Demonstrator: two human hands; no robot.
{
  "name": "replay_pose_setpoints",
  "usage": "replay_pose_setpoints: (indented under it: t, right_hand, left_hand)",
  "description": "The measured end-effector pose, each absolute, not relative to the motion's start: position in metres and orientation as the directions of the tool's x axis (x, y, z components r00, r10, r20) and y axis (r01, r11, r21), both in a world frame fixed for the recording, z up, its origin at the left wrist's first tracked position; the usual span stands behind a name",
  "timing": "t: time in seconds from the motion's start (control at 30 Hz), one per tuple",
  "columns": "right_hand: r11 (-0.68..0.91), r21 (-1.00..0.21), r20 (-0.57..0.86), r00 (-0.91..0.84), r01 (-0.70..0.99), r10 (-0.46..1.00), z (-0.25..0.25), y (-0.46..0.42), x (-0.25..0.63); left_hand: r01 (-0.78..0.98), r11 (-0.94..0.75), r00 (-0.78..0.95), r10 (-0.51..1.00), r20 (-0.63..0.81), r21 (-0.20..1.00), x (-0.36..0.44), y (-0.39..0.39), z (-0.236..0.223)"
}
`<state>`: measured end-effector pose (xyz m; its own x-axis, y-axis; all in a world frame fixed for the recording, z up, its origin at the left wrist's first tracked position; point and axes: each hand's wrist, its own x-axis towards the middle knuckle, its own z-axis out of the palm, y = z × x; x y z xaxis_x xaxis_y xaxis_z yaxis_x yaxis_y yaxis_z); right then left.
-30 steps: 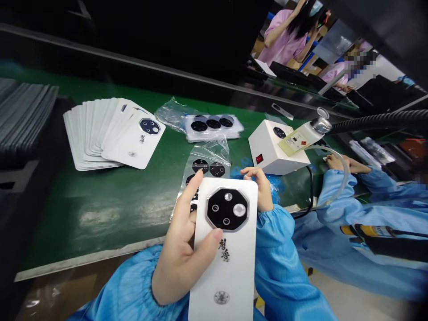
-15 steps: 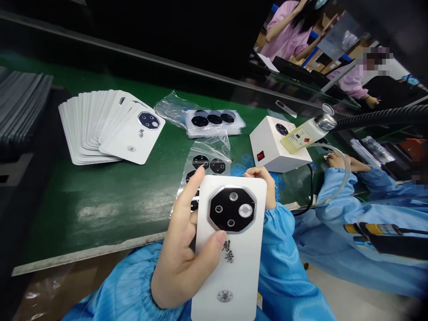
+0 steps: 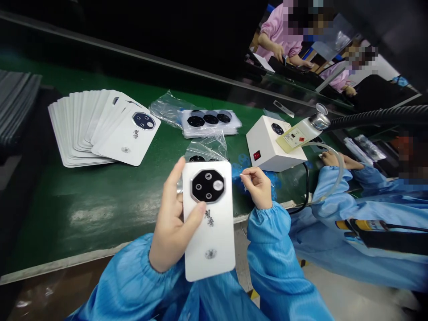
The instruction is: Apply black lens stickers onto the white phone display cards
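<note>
– Gripped what in the left hand (image 3: 169, 232)?

– Held a white panel (image 3: 219, 234) there, with the thumb laid across its front and the other fingers around the left side and behind. Kept it in front of the body, face to the camera, reaching over the near edge of the green table (image 3: 96, 191). Saw a black octagonal plate (image 3: 207, 186) near its top, with dark lettering and a round emblem below.

– And did what with the right hand (image 3: 260, 188)?

– Curled it closed just beside the panel, apart from it, with thumb and forefinger brought together. Could not tell of anything tiny in the pinch.

– Noticed what beyond, on the table?

– Found a fanned pile of white panels (image 3: 80, 129) to the left, and dark sheets (image 3: 18, 102) farther left. Saw clear packs (image 3: 212, 130) with black discs in the middle, near a crumpled clear bag (image 3: 167, 109). Spotted another clear bag (image 3: 207, 145) behind the held panel, partly hidden by it.

– Looked to the right too?

– Saw a white box (image 3: 267, 142) with a red switch (image 3: 257, 155), and a tilted bottle (image 3: 296, 136) overlapping its top. Could not tell of contact between them. Made out a co-worker's hands (image 3: 331, 158) in blue sleeves (image 3: 329, 183) farther right, and people in pink (image 3: 277, 29) beyond the table.
</note>
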<state>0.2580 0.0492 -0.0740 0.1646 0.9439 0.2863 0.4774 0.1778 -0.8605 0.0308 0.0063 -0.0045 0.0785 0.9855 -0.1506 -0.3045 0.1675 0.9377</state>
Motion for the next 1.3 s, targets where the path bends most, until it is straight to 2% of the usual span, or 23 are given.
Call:
replay_pose_setpoints:
  t: [0.17, 0.53, 0.83, 1.1, 1.3]
  right_hand:
    - [0.17, -0.857, 0.282, 0.166, 0.486, 0.945, -0.077, 0.048, 0.26]
    - [0.202, -0.834, 0.309, 0.132, 0.513, 0.942, -0.075, 0.047, 0.259]
    - [0.252, -0.802, 0.404, 0.182, 0.541, 0.896, -0.074, 0.048, 0.258]
    - [0.233, -0.796, 0.395, 0.187, 0.559, 0.899, -0.077, 0.048, 0.26]
    - [0.253, -0.782, 0.408, 0.16, 0.57, 0.899, -0.077, 0.049, 0.261]
  left_hand:
    - [-0.353, 0.217, 0.074, 0.976, -0.204, 0.91, 0.03, 0.019, -0.011]
    - [-0.366, 0.255, 0.115, 0.967, -0.228, 0.895, 0.031, 0.016, -0.017]
    - [-0.37, 0.232, 0.103, 0.973, -0.208, 0.9, 0.033, 0.015, -0.019]
    - [-0.383, 0.211, 0.1, 0.977, -0.187, 0.899, 0.032, 0.017, -0.027]
    - [-0.341, 0.173, 0.174, 0.978, -0.119, 0.924, 0.029, 0.019, -0.037]
